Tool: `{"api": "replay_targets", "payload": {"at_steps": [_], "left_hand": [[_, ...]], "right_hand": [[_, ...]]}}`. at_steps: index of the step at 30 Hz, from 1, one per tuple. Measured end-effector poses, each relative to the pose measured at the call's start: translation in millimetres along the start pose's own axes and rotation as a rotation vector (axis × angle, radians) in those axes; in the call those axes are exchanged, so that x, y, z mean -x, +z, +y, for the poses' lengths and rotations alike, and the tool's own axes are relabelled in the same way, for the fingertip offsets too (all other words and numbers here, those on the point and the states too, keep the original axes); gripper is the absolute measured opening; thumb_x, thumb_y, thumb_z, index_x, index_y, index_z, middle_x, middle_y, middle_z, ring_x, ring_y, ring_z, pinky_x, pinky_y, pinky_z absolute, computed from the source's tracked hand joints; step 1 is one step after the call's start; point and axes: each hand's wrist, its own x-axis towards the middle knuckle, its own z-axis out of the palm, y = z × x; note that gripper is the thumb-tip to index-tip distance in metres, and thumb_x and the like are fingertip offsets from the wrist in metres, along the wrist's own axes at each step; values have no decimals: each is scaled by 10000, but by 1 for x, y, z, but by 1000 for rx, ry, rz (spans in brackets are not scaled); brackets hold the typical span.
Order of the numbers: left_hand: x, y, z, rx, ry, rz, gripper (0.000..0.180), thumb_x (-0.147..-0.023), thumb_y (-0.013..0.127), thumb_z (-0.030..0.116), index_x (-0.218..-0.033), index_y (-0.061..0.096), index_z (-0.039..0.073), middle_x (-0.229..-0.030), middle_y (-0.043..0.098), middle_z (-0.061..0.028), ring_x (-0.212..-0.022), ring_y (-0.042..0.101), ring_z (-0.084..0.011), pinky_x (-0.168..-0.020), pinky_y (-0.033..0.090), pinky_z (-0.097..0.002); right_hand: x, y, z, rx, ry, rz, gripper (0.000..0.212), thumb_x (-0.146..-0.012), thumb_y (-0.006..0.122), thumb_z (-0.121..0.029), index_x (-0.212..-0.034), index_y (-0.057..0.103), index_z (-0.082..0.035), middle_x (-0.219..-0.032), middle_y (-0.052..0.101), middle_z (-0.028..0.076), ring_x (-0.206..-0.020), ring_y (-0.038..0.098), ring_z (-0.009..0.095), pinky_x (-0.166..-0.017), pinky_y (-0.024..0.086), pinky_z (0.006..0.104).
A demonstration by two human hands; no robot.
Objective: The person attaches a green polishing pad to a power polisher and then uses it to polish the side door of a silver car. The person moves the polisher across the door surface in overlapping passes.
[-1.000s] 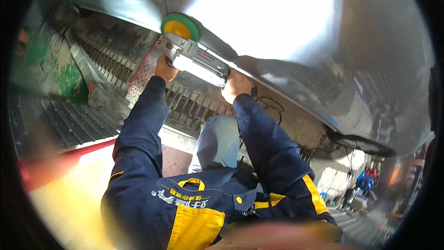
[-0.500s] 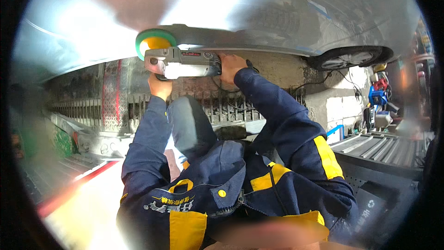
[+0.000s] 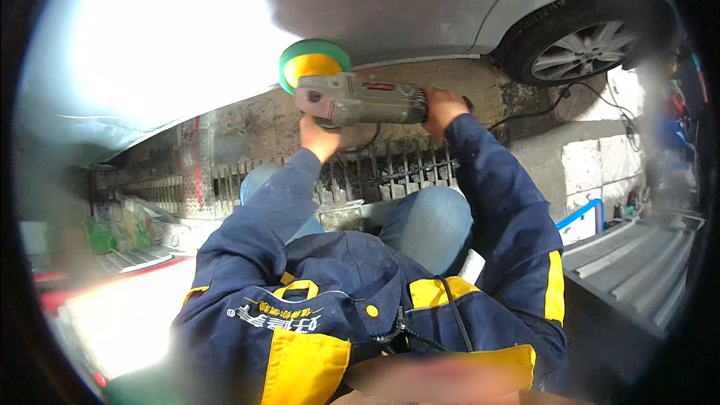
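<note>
I hold a grey electric polisher (image 3: 360, 101) sideways in front of me. Its green and yellow foam pad (image 3: 313, 64) presses against the lower side of a silver car body (image 3: 420, 7). My left hand (image 3: 319, 139) grips the polisher from below near its head. At the rear end of the tool, my right hand (image 3: 442, 105) is closed around the body. Both sleeves are dark blue with yellow patches. My knees in blue jeans (image 3: 431, 225) show below the tool.
The car's rear wheel (image 3: 581, 49) sits at the upper right. A black cable (image 3: 555, 101) runs along the stained concrete floor. A metal floor grating (image 3: 390, 169) lies under the polisher. Green items (image 3: 101, 232) sit at the left, a grey ramp (image 3: 630, 270) at the right.
The view has swung, so the polisher and pad now sit further right in the picture, and the wheel has come fully into sight. Both hands keep their grip on the tool.
</note>
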Motion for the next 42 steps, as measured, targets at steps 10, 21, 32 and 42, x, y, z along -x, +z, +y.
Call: {"api": "replay_targets", "payload": {"at_steps": [10,21,32,42], "left_hand": [[-8,158,90,-68,-98,-283,372,-807,828,216,-1096,781,-14,-1134,788,-231,-1112,740,-408,-927,596,-431],[-42,237,87,-194,55,-454,236,-867,802,237,-926,733,20,-891,717,-241,-909,671,-431,-845,520,-576],[-46,181,17,-270,63,-452,481,-928,780,218,-1355,642,46,-1341,674,-185,-1279,588,-407,-1133,446,-508],[-38,82,-45,-12,232,-194,399,-891,799,125,-1268,680,68,-1270,703,-160,-1158,677,-371,-976,561,-458]], "right_hand": [[11,48,215,-52,156,104,965,-754,883,-164,-1611,447,-87,-1530,583,246,-1384,581,431,-1148,509,482],[-33,110,346,-47,93,562,982,-739,893,-113,-1614,447,-94,-1575,526,234,-1444,503,441,-1189,469,527],[-62,128,270,0,34,607,953,-791,893,-179,-1622,425,-152,-1578,510,214,-1422,485,476,-1188,465,584],[-77,136,141,83,5,580,848,-836,872,-249,-1575,473,-127,-1515,560,204,-1351,540,461,-1121,497,603]]}}
